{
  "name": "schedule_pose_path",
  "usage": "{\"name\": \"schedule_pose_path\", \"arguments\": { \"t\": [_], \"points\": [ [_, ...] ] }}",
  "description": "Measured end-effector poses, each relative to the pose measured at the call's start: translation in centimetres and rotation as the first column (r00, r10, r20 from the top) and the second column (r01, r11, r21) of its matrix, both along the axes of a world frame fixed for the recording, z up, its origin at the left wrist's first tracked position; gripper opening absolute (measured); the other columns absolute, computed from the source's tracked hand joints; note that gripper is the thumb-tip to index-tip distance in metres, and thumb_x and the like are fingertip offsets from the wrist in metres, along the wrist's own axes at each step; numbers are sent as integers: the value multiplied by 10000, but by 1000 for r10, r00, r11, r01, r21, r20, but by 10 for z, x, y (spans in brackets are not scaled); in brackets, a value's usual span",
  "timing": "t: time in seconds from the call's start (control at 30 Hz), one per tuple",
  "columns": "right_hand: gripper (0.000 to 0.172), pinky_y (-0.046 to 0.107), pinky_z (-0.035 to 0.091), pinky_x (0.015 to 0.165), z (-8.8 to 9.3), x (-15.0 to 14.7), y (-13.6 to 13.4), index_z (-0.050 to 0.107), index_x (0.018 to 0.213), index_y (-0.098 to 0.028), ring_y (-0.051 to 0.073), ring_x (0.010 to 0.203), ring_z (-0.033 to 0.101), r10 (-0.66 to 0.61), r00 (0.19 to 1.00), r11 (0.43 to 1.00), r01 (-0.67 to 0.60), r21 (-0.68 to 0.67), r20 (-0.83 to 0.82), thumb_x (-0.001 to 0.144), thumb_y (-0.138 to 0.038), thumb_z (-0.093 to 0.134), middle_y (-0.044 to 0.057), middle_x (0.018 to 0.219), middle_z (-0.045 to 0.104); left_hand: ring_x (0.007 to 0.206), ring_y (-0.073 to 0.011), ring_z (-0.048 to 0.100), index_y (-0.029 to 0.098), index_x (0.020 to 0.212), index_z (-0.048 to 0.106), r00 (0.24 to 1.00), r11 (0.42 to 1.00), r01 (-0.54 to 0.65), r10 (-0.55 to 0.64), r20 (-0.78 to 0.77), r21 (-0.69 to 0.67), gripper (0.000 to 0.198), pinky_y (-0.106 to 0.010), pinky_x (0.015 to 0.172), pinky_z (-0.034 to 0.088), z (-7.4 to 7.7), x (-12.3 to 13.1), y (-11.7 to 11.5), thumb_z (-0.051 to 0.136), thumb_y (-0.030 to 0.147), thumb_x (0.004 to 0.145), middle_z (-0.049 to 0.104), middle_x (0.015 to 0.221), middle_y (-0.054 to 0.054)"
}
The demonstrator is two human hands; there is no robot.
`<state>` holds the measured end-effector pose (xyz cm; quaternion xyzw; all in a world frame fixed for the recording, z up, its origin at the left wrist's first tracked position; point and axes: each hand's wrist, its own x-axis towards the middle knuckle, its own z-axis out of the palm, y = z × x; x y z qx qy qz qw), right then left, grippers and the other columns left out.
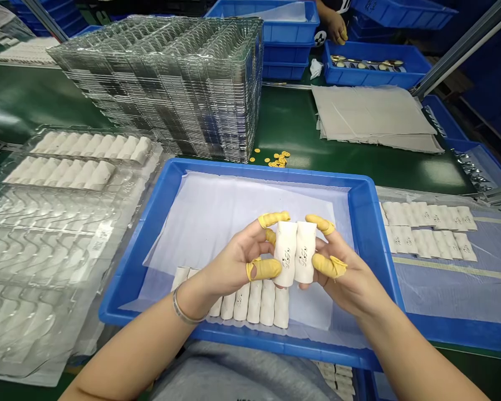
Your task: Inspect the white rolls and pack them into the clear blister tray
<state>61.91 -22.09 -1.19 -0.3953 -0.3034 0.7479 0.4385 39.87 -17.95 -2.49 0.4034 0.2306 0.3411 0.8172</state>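
The left hand (237, 257) is curled, its thumb and fingers closed around the left white piece (285, 250); the right hand (344, 270) grips the right white piece (305, 250) in the same way. Both pieces stand roughly upright between the hands, side by side, each bearing dark script. Yellow finger covers (267, 269) sheathe the thumbs and some fingers, and a metal bracelet (182, 309) circles the left wrist.

Under both hands is a blue tray (267, 170) lined with white paper (229, 209). In it, just below the left hand and partly hidden by it, lies a row of white pieces (254, 301).

Well to the left of the left hand, a clear molded tray (67, 223) carries two filled rows of similar pieces at its far end. Beyond the left hand, a tall stack of clear trays (162, 89) stands on the green table (286, 120); small yellow discs (279, 160) lie scattered straight ahead of the hands.

Farther ahead of the right hand are flat pale sheets (371, 114), and past them another person's hand (337, 27) near a blue bin (369, 81). To the right of the right hand, two rows of white pieces (434, 217) rest on a lined surface.
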Motion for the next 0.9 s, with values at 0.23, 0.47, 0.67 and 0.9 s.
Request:
{"name": "schedule_pose_path", "arguments": {
  "t": [0.23, 0.47, 0.67, 0.9],
  "points": [
    [591, 283, 576, 670, 1, -1, 1, 671, 1318, -429, 154, 672, 634, -22, 1000, 1000, 22, 19, 0, 804, -424, 962, -23, 956, 710, 744, -141, 672, 330, 1484, 562, 1000, 993, 22, -20, 22, -115, 716, -263, 608, 633, 4, -1, 1, 864, 318, 835, 700, 1204, -85],
    [560, 253, 589, 681, 1, -1, -1, 692, 1337, -452, 152, 770, 650, -21, 1000, 998, 21, 62, -12, 841, -403, 945, 12, 1128, 714, 784, -150, 682, 346, 1412, 606, 998, 993, 13, -6, 57, -117, 645, -270, 628, 646, 4, 1, 2, 880, 304, 829, 684, 1125, -45],
    [553, 280, 621, 639, 1, -2, -1, 674, 1333, -455, 144, 708, 676, 2, 1000, 999, -1, 40, -15, 850, -382, 933, 22, 1237, 702, 764, -150, 688, 337, 1415, 588, 997, 993, 25, -16, 74, -112, 666, -247, 601, 630, 3, 2, 0, 895, 332, 825, 678, 1022, -19],
    [552, 313, 633, 654, 0, -1, -1, 702, 1330, -454, 152, 667, 667, -16, 1000, 999, 16, 48, -9, 834, -409, 940, 17, 1107, 739, 763, -146, 700, 347, 1406, 598, 996, 993, 25, -15, 87, -116, 603, -252, 610, 641, 4, 0, 1, 863, 318, 864, 675, 1074, -33]
  ]
}}
